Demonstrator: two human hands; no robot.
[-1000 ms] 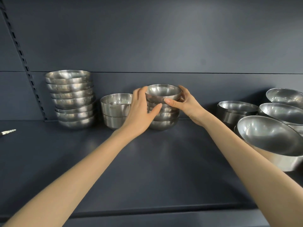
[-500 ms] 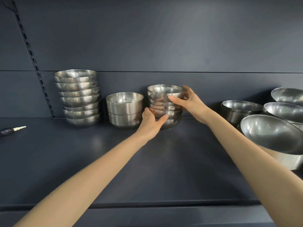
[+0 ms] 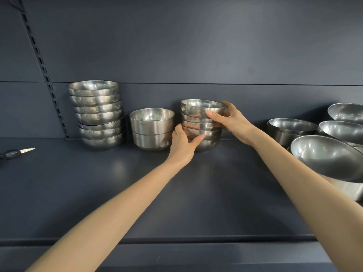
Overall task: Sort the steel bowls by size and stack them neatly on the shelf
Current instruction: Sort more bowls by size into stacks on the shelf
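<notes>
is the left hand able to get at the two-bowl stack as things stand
Probably yes: the two-bowl stack stands right beside the left hand with nothing between them. But that hand grips the lower bowls of the middle stack, so it would have to let go first.

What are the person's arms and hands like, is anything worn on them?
The left forearm and right forearm are bare, with no sleeves in view. The left hand and right hand wear no gloves, and no watch, bracelet or ring shows. No markings either.
</notes>
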